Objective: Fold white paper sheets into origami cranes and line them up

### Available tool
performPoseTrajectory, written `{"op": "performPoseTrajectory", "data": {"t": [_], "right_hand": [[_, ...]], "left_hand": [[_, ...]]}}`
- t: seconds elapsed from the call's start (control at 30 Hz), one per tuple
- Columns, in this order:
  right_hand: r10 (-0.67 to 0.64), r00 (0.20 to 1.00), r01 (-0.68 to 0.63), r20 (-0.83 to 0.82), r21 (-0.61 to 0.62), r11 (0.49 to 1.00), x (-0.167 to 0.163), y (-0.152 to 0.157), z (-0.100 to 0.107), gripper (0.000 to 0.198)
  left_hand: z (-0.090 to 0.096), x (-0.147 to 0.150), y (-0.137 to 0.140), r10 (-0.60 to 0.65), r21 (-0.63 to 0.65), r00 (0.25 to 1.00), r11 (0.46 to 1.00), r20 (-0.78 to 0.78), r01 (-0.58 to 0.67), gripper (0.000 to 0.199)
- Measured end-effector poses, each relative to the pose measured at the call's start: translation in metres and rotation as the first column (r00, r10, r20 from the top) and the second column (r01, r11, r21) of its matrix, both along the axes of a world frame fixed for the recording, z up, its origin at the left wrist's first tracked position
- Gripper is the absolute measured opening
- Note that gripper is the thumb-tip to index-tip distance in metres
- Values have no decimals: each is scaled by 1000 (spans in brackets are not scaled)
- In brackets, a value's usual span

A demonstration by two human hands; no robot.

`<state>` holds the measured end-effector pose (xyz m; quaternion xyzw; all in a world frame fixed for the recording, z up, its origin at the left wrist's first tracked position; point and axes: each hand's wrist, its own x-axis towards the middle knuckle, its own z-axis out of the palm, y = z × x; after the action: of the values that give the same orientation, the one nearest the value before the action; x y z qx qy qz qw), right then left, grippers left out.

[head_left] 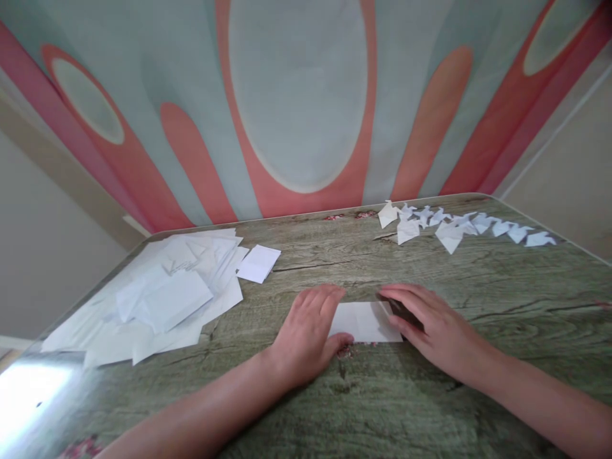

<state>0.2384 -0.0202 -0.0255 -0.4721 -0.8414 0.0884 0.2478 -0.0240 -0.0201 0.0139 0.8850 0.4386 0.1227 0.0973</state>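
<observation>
A folded white paper [366,322] lies flat on the table in front of me as a narrow rectangle, with a faint crease across its middle. My left hand [310,328] covers its left end and holds it against the table, thumb along the near edge and fingers at the far side. At the right end is my right hand [425,325], its thumb and fingers apart. The right thumb tip is at the paper's end; whether it presses on it I cannot tell.
Loose white sheets [167,299] are heaped on the left of the wood-grain table [306,408]. Beside them sits a small stack of square papers [259,263]. Several folded paper birds [449,234] stand along the back right. A painted wall [296,95] rises behind the table.
</observation>
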Motion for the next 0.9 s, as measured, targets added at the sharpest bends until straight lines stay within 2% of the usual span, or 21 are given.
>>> {"op": "performPoseTrajectory", "data": {"t": [0.1,0.23,0.33,0.43,0.53,0.6,0.67,0.73,0.8,0.9], "right_hand": [[46,999,-46,7,-33,998,-7,-1,-5,57],[49,999,-50,-22,-72,996,-13,-6,-5,67],[13,994,-23,-106,-87,996,-15,-6,-3,63],[17,984,-23,-179,-32,999,-14,-9,4,47],[124,977,-99,-172,143,985,-16,-21,12,35],[237,962,-202,-136,233,951,-18,-32,16,41],[336,939,-311,-76,232,922,-19,-39,18,52],[383,924,-377,1,178,909,-20,-41,19,63],[386,919,-393,82,116,912,-20,-36,18,65],[341,929,-355,144,83,931,-20,-27,15,48]], "left_hand": [[-14,4,5,-8,-97,999,995,42,12,85],[-19,4,8,-36,-160,993,986,116,55,89],[-15,5,8,-76,-130,983,987,165,98,87],[-8,8,2,-104,-24,982,994,159,109,80],[-2,9,-6,-165,139,979,979,121,147,55],[1,7,-11,-229,248,968,948,102,198,28],[1,4,-11,-290,318,951,916,107,244,16],[0,0,-8,-338,326,930,904,145,277,17],[-2,-3,-3,-354,282,918,912,180,297,19],[-4,-7,2,-321,182,936,938,145,294,20]]}}
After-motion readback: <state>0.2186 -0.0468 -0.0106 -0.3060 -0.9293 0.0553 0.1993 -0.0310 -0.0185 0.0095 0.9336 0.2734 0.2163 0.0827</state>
